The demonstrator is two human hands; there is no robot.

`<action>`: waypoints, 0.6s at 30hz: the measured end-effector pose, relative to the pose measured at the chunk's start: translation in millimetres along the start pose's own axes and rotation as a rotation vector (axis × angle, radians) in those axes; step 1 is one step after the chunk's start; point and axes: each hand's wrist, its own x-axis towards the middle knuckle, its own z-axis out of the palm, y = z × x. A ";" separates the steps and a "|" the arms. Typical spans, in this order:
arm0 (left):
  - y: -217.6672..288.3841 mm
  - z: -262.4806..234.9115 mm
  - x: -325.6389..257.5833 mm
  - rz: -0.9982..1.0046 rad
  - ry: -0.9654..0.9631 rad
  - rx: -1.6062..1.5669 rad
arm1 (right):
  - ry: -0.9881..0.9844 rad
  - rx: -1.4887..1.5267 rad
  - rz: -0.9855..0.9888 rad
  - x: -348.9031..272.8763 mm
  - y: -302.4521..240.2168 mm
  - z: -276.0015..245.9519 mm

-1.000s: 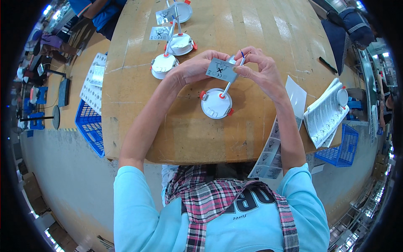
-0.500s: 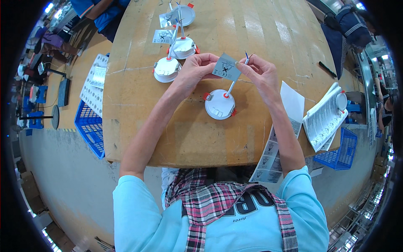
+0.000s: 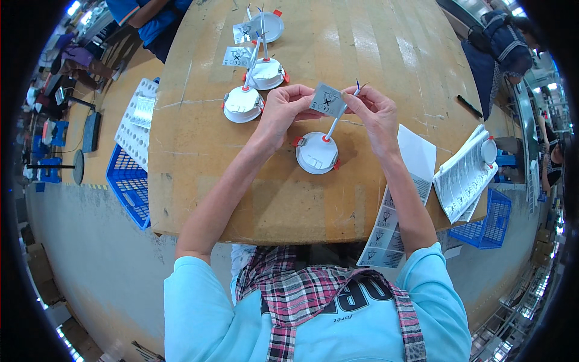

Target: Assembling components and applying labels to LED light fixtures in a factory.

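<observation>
A round white downlight [image 3: 317, 153] with red-tipped clips lies on the table between my forearms. Its white cable [image 3: 332, 127] rises to my hands, with bare coloured wire ends at the top. My left hand [image 3: 283, 111] pinches one edge of a silvery label [image 3: 327, 100]. On the label's other edge, at the cable, my right hand [image 3: 372, 113] is closed with thumb and fingers. The label looks wrapped on the cable as a flag, though its join is hidden by my right fingers. To the left stand more downlights [image 3: 243, 105], some with similar labels on their cables.
A strip of labels [image 3: 386, 236] hangs over the table's front edge under my right forearm. Right of it lie label sheets [image 3: 461, 181] with a small white disc [image 3: 488, 151] on top. A black pen [image 3: 469, 107] lies farther back. Blue baskets [image 3: 128, 187] stand beside the table.
Both hands keep their hold on the label and cable, nearly still. The whole view has shifted slightly, and the label is tilted a little differently.
</observation>
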 end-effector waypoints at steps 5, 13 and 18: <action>3.9 4.8 -3.4 0.009 0.016 0.012 | 0.043 -0.020 0.000 -0.6 0.0 1.5; 8.9 8.5 -5.7 0.024 0.052 0.059 | 0.037 -0.047 -0.004 -0.1 -3.5 1.9; 11.6 9.3 -6.0 0.040 0.054 0.112 | 0.040 -0.076 0.003 -0.2 -4.4 1.7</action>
